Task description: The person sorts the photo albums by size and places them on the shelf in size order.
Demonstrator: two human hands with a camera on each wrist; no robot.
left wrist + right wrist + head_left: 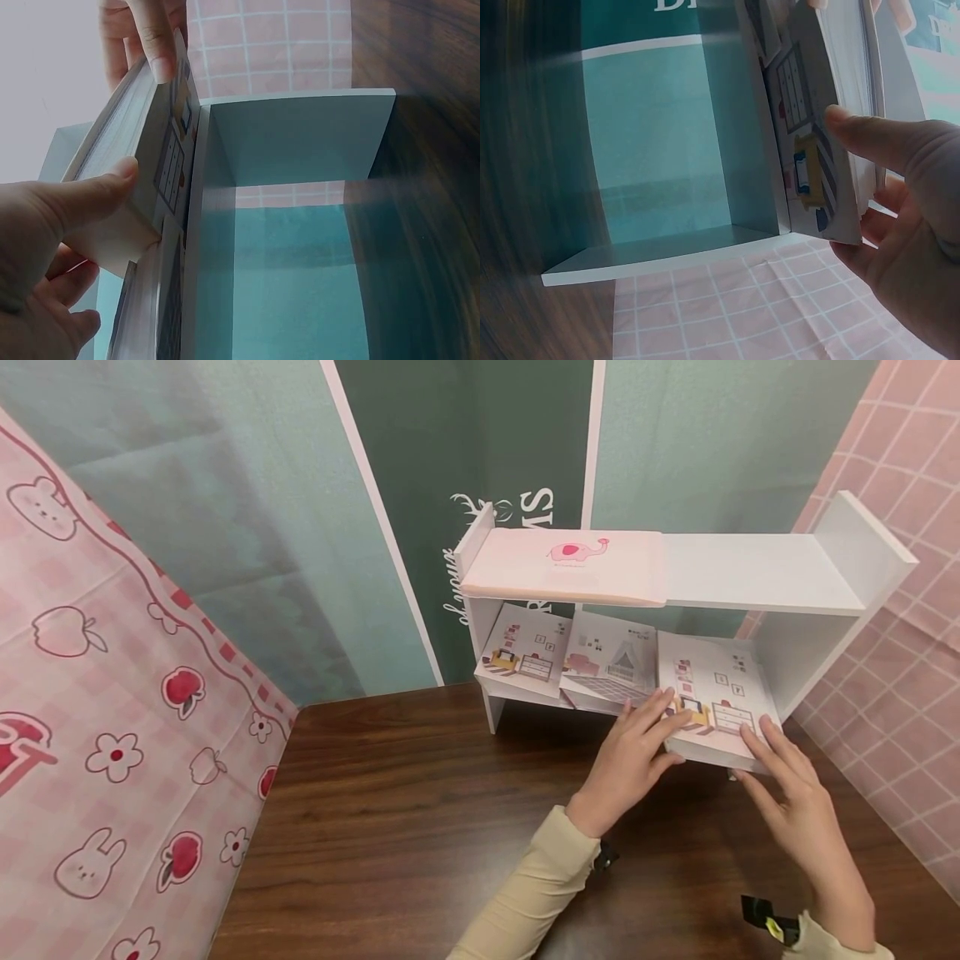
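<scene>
A thick book point(716, 672) with printed furniture on its cover lies flat on the lower board of a white shelf unit point(757, 572), its near end jutting past the front. My left hand point(626, 756) grips its left near corner, fingers on the cover and thumb at the near edge. At the right near corner my right hand point(798, 797) holds it likewise. In the left wrist view the left thumb presses the book's edge point(112, 142). The right wrist view shows the right thumb on the book point(817, 169). Two similar books point(528, 639) lie to its left.
A pale pink flat item point(626, 564) with an elephant print lies on the unit's top board. The unit stands on a dark wooden table point(360, 827). Teal curtain-like cloth point(247, 568) hangs behind, with pink patterned cloth point(82, 693) left and pink tile-print cloth point(885, 718) right.
</scene>
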